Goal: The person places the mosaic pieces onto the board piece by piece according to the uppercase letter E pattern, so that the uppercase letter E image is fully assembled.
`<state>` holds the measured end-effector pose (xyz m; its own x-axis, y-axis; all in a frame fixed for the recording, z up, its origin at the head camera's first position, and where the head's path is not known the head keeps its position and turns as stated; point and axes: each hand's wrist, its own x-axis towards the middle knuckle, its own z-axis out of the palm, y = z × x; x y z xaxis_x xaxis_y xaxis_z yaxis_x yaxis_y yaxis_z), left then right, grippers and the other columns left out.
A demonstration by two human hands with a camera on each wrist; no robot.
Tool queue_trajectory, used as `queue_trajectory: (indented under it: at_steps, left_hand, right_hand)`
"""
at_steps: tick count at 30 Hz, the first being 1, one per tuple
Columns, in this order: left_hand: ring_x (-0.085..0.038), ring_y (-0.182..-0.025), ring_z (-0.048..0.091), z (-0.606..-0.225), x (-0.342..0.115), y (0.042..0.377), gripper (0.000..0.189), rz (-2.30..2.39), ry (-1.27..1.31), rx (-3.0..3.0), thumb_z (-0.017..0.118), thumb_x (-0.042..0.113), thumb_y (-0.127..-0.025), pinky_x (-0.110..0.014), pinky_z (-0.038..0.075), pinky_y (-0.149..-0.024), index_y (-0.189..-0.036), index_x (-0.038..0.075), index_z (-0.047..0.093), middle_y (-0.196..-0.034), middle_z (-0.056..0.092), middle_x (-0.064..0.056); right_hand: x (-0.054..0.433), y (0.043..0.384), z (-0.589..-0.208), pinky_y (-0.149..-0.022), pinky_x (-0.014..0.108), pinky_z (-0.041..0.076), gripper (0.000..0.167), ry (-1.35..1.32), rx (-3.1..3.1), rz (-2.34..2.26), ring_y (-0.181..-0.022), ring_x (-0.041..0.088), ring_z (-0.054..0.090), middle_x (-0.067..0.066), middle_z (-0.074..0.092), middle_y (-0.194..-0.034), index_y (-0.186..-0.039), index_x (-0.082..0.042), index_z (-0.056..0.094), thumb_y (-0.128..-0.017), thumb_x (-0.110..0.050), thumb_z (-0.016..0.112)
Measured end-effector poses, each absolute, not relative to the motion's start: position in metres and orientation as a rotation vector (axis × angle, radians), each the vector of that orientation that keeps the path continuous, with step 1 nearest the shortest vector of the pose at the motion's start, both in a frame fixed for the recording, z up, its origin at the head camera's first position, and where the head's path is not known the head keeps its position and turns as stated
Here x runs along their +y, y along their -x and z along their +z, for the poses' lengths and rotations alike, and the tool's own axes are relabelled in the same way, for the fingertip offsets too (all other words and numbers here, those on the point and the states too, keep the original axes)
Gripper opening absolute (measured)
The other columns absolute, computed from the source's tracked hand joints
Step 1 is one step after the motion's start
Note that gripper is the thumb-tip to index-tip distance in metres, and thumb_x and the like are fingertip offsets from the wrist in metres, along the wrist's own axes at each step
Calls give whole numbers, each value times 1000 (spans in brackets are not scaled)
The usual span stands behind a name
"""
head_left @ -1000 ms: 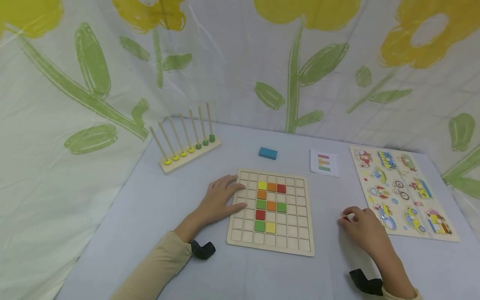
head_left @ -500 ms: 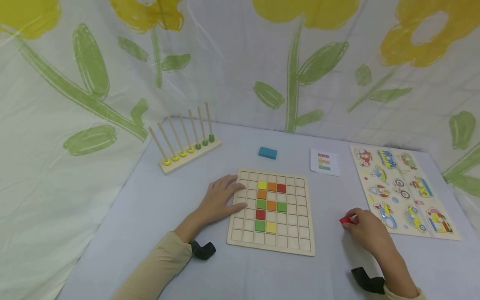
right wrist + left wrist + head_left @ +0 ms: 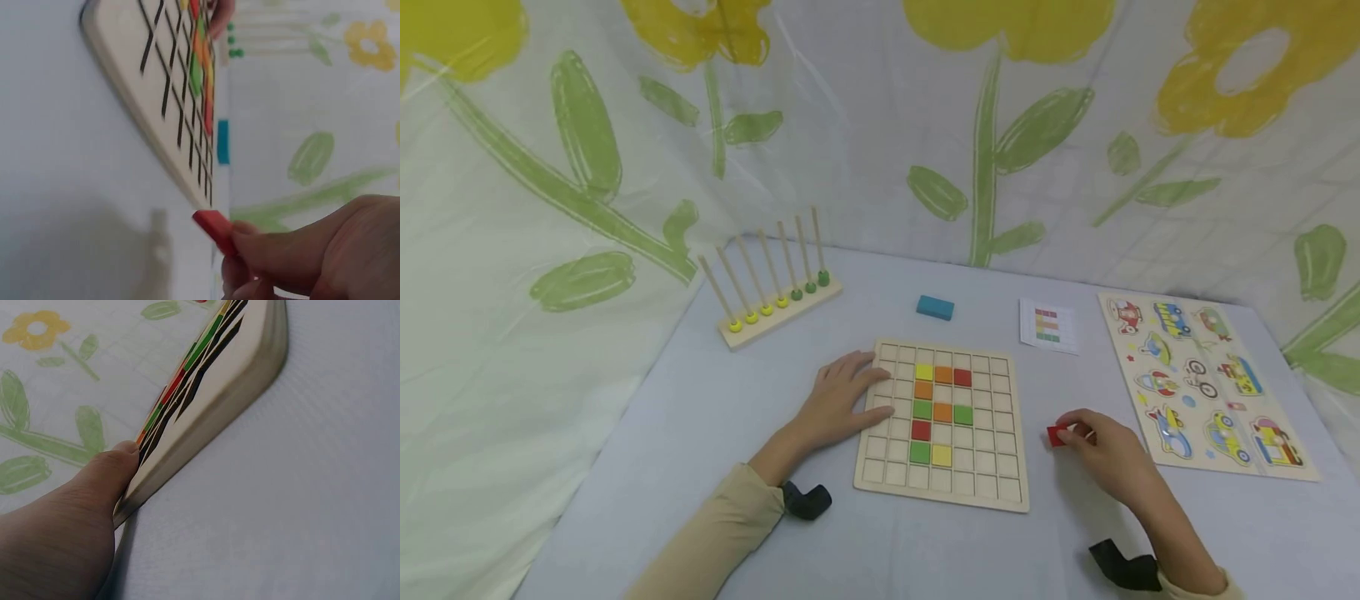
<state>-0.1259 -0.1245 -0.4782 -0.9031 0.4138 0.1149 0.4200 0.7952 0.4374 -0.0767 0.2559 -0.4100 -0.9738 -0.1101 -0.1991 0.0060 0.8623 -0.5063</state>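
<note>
A wooden grid board (image 3: 985, 483) lies mid-table, with several yellow, orange, red and green square tiles set in its cells. My left hand (image 3: 838, 400) rests on the board's left edge, fingers relaxed and spread. In the left wrist view the thumb (image 3: 106, 475) lies along the board's rim. To the right of the board, my right hand (image 3: 1108, 454) pinches a red square tile (image 3: 1056, 436) between thumb and fingers. The right wrist view shows that red tile (image 3: 215, 230) sticking out past the fingertips, over the table.
Behind the board lie a blue block (image 3: 936, 307) and a white pattern card (image 3: 1048, 326). A bead-peg rack (image 3: 782, 312) stands at the back left. On the right is a wooden picture puzzle board (image 3: 1210, 387). A flowered cloth (image 3: 865, 125) hangs behind the table.
My right hand has moved left toward the board with the red tile, which was mostly hidden by the fingers before and now shows. My left hand has stayed still.
</note>
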Motion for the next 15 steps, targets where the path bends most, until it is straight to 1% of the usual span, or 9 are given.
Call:
queue_trajectory:
  at_steps: [5,10,15]
  left_hand:
    - [-25,-143,24,-478,-125,126,59,-729,675,-2977,54,62,-88,-50,21,-112,-135,27,51,-153,33,-3]
    - [-25,-143,24,-479,-125,126,58,-731,685,-2973,55,61,-88,-50,21,-111,-135,27,51,-153,32,-3]
    - [-25,-142,25,-477,-125,126,58,-738,698,-2954,55,61,-88,-51,22,-111,-134,26,52,-152,33,-4]
  right_hand:
    - [227,75,-412,-57,26,42,20,101,2703,-930,-72,16,50,3,59,-86,-109,-9,63,-94,-22,62]
    - [203,72,-417,-56,25,42,19,100,2601,-1034,-73,16,51,-1,62,-85,-103,-13,65,-90,-27,67]
    - [187,69,-423,-59,25,46,14,112,2537,-1094,-73,15,54,-3,65,-84,-97,-15,66,-86,-24,71]
